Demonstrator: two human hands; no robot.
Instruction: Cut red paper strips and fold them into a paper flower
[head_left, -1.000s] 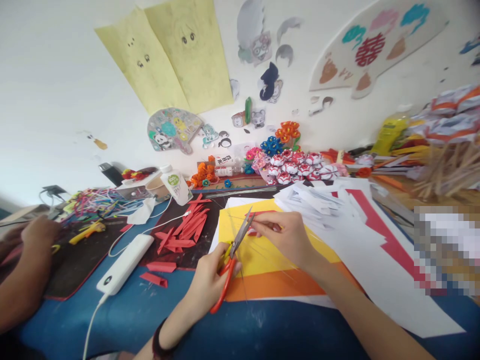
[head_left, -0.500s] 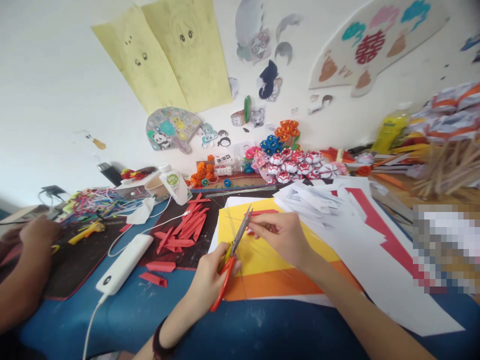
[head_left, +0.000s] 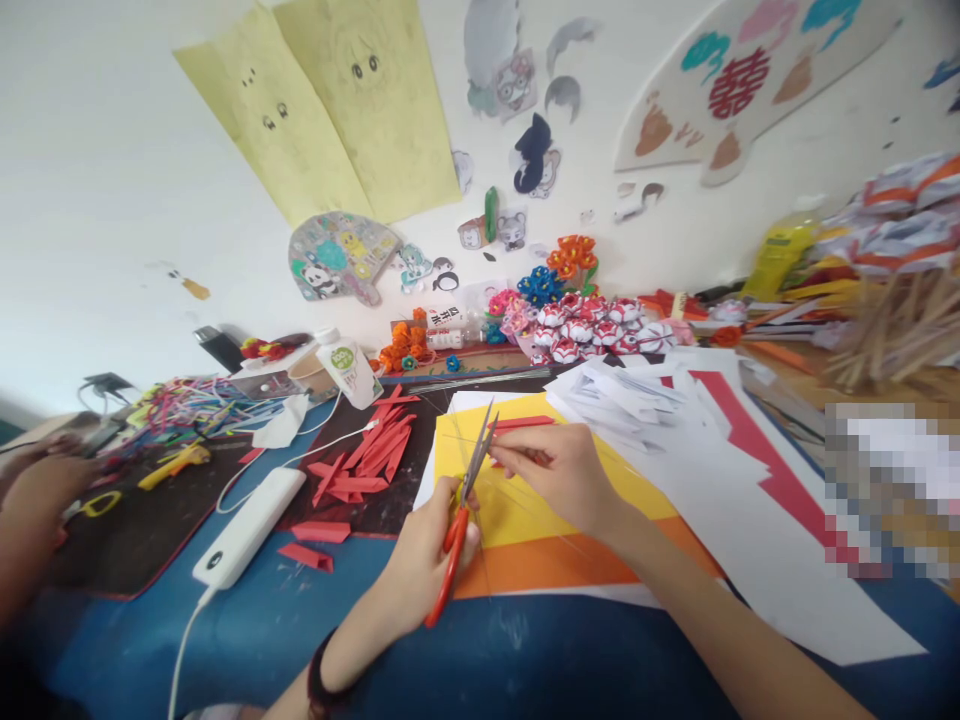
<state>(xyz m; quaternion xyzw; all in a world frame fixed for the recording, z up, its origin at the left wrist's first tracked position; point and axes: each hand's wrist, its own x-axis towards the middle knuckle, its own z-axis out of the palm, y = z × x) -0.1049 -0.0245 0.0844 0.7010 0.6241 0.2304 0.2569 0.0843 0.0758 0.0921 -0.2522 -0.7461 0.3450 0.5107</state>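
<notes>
Left hand, lower centre of frame, is wrapped around the red-handled scissors. Handles point down toward the bottom edge, blades up and slightly right, tips a little apart. Dark band on that wrist. Right hand, just right of the blades: fingers curled in, thumb and fingertips closed to a pinch right beside the metal; whatever is in the pinch is too small to make out. Red strip shows just above those fingers; can't tell if they touch it. Both hands are over the yellow sheet, centre of frame, with the orange sheet showing along its near edge. Some thin wires cross the yellow. Left of that, a loose pile of folded red paper pieces on a dark mat, two more pieces below the pile. White power bank farther left, cable running off its lower end to the bottom edge. Right of centre: white paper strips heaped on larger white sheets, jagged red paper alongside. White bottle leans behind the red pile. Left edge of frame: a co-worker's hand, grip unclear, near a yellow scissor handle.
</notes>
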